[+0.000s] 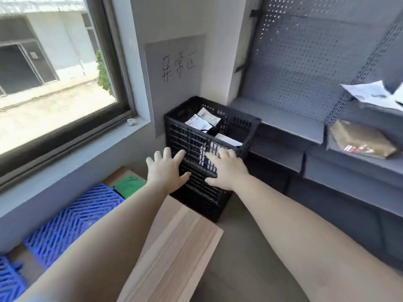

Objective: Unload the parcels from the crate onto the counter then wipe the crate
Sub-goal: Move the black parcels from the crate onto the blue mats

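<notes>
A black slatted crate [209, 149] is standing on the floor in the corner, and everything here is placed from it. Inside it, parcels [202, 122] with white labels are lying stacked toward the far and right sides; how many there are, and what sits under them, is hard to make out through the slats. The left hand [166, 170] is hovering before the crate's near wall with fingers spread wide, its grip fully open and holding nothing. The right hand [226, 168] is reaching beside it, fingers straight and loose, its grip also open and empty; whether either hand is touching the slats cannot be told. The crate's lower near corner is being hidden by a pale wooden desk [174, 247], whose edge is running just below and nearer than the crate. Left of the crate, blue plastic grids [72, 221] and a green item [129, 185] are lying below the window sill. Right of the crate, grey shelves [283, 120] are carrying a brown packet [362, 139], with white papers [370, 92] cut off above. Bare floor is lying open on the crate's near right.
</notes>
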A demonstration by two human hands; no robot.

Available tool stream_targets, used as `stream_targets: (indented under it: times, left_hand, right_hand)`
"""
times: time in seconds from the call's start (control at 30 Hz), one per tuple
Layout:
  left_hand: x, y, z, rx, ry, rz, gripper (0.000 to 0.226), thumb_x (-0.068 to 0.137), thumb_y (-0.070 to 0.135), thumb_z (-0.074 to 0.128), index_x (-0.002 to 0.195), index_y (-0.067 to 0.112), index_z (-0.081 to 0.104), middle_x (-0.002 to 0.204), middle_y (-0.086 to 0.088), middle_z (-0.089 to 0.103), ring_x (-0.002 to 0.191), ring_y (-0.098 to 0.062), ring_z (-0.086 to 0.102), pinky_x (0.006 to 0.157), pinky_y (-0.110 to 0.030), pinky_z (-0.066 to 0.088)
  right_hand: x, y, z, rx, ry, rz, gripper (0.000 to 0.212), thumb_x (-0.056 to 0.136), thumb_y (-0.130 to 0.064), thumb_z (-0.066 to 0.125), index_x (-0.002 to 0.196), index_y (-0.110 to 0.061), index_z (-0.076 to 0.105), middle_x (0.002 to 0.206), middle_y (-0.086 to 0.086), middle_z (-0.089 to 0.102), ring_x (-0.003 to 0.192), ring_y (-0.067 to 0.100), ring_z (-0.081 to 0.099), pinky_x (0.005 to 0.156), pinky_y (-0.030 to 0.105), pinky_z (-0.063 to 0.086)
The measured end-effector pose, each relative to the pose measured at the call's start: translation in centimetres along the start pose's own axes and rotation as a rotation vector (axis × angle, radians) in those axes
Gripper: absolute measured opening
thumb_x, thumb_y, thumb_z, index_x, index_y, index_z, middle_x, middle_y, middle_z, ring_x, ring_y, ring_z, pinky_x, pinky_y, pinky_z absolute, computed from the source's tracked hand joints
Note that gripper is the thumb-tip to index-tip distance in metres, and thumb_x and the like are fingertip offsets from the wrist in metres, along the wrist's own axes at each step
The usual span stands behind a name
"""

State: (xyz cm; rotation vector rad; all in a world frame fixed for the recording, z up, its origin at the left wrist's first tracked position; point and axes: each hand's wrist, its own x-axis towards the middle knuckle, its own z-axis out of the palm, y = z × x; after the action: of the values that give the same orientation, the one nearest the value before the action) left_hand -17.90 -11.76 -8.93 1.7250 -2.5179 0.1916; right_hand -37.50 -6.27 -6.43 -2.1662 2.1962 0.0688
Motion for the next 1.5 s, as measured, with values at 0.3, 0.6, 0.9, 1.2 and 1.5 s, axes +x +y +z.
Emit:
stream_targets:
  times: [0.3,0.6,0.9,1.2,1.5]
  left_hand:
    - [8.4,12.3,0.3,0.004,0.005,0.12,0.074,0.085,0.07,0.045,0.147,0.034,0.025,0.139,-0.01,0.038,0.121,-0.035,0.041,0.096,-0.05,0.037]
    - [18.8,22.2,-0.3,0.044,0.034,0.058,0.072,0.086,0.071,0.042,0.145,0.032,0.029,0.136,-0.009,0.042,0.12,-0.036,0.044,0.097,-0.051,0.035]
    - [24.2,24.9,4.3,0.077,-0.058,0.03,0.072,0.085,0.071,0.042,0.144,0.032,0.031,0.135,-0.01,0.038,0.121,-0.035,0.037,0.099,-0.05,0.034]
    - [33.9,21.2,9.4,0.041,-0.128,-0.115,0.071,0.087,0.072,0.04,0.144,0.032,0.03,0.133,-0.01,0.041,0.12,-0.035,0.04,0.095,-0.048,0.034]
    - [40.3,16.6,14.7,0.039,-0.237,-0.276,0.07,0.087,0.07,0.04,0.144,0.031,0.029,0.137,-0.01,0.038,0.128,-0.034,0.032,0.103,-0.052,0.028]
  right_hand:
    - [2.6,13.0,0.7,-0.161,0.015,-0.029,0.08,0.085,-0.073,0.044,0.151,-0.031,0.028,0.151,0.01,0.029,0.139,0.033,0.021,0.114,0.053,0.02]
    - [9.2,26.6,-1.9,-0.166,0.08,-0.107,0.076,0.086,-0.07,0.046,0.147,-0.027,0.035,0.143,0.007,0.043,0.131,0.031,0.033,0.11,0.048,0.028]
    - [17.3,32.1,1.4,-0.059,0.023,-0.263,0.07,0.088,-0.058,0.053,0.147,-0.025,0.036,0.143,0.004,0.04,0.131,0.027,0.032,0.108,0.043,0.032]
    - [30.8,31.4,1.9,-0.005,-0.006,-0.343,0.072,0.087,-0.05,0.06,0.148,-0.026,0.033,0.146,0.005,0.035,0.132,0.029,0.031,0.106,0.043,0.035]
    - [43.0,30.2,2.7,0.058,-0.054,-0.383,0.069,0.086,-0.048,0.062,0.146,-0.026,0.036,0.139,0.004,0.038,0.126,0.027,0.034,0.098,0.04,0.041]
